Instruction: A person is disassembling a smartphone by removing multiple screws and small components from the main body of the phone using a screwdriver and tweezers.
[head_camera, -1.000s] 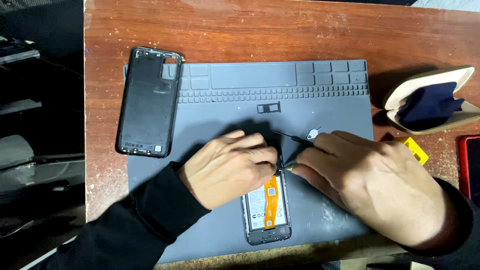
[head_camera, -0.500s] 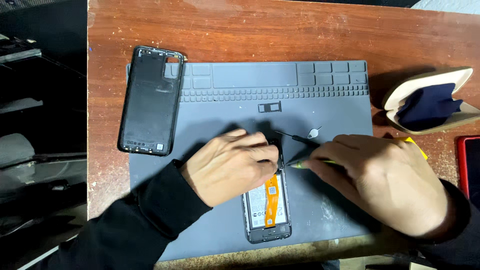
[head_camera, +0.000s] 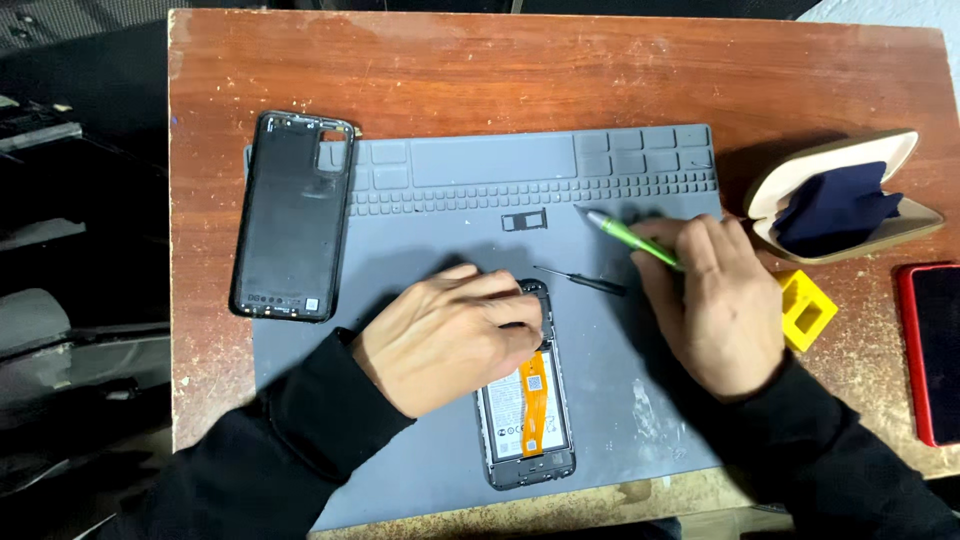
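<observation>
An opened phone with a white battery and an orange flex cable lies on the grey work mat. My left hand rests on the phone's upper end, fingers curled over it. My right hand is off to the right, holding a green screwdriver with its tip pointing up and left above the mat. A thin black tool lies on the mat between my two hands.
The phone's black back cover lies at the mat's left edge. A small card tray sits mid-mat. To the right are a beige case with dark cloth, a yellow block and a red-edged phone.
My right hand has lifted away from the phone and moved up and right with the green screwdriver. My left hand stays on the phone's top end.
</observation>
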